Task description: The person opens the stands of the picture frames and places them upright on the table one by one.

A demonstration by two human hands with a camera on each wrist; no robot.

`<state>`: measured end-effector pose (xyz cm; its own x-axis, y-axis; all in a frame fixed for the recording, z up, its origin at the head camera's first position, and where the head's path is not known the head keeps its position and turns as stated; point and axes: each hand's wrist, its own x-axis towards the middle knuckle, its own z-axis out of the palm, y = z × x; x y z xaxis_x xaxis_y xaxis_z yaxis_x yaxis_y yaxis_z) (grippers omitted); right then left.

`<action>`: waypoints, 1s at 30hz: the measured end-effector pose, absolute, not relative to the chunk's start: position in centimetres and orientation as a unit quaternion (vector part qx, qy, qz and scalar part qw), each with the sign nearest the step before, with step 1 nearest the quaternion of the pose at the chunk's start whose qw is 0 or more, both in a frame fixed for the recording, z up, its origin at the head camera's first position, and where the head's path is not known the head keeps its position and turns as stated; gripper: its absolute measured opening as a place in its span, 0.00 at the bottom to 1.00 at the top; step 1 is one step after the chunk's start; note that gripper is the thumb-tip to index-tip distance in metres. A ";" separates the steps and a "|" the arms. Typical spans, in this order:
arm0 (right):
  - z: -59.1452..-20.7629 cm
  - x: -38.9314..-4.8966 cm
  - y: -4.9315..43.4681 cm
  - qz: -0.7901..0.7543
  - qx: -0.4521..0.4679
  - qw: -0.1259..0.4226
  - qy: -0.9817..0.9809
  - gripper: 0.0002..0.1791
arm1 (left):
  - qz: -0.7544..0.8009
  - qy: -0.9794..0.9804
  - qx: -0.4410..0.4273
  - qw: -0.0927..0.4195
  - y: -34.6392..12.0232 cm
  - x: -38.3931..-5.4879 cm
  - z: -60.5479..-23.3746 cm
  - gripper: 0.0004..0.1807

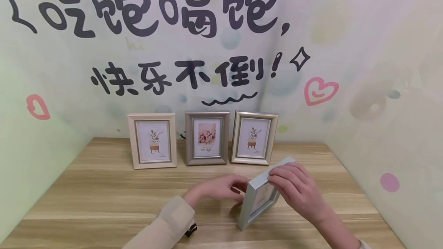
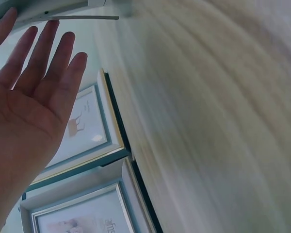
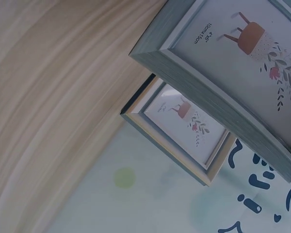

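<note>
A light blue-grey picture frame (image 1: 246, 207) stands tilted at an angle on the table, its plant print turned to the right. Over its top edge curl the fingers of my right hand (image 1: 301, 191), gripping it. My left hand (image 1: 219, 187) is behind the frame; in the left wrist view that hand (image 2: 34, 102) has its fingers extended, fingertips right at the frame's back and a thin panel edge (image 2: 87, 17). The right wrist view shows the blue-grey frame (image 3: 208, 99) close up, its print upside down.
Three more picture frames stand upright in a row along the back: a cream one (image 1: 132, 141), a grey-brown one (image 1: 207, 161) and a gold one (image 1: 273, 141). Behind the wooden table (image 1: 114, 191) hangs a pale backdrop (image 1: 332, 30) with black lettering.
</note>
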<state>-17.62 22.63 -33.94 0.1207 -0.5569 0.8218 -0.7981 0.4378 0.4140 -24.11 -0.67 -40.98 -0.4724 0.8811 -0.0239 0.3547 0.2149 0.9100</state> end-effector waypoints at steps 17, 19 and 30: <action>-34.1 -18.6 24.5 0.149 0.495 0.521 -0.680 0.16 | 0.477 0.733 0.407 0.264 1.5 -23.0 -41.7 0.21; -34.0 -18.6 24.6 0.145 0.497 0.518 -0.680 0.16 | 0.476 0.742 0.397 0.256 1.7 -22.8 -41.6 0.21; -34.3 -18.7 25.2 0.154 0.486 0.511 -0.692 0.17 | 0.460 0.776 0.371 0.221 2.4 -21.9 -41.2 0.23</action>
<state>-18.69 25.21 -34.35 -0.0062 -0.5154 0.8569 -0.8304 0.4801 0.2828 -21.95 2.38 -41.21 -0.6264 0.7795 -0.0013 0.3730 0.3013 0.8775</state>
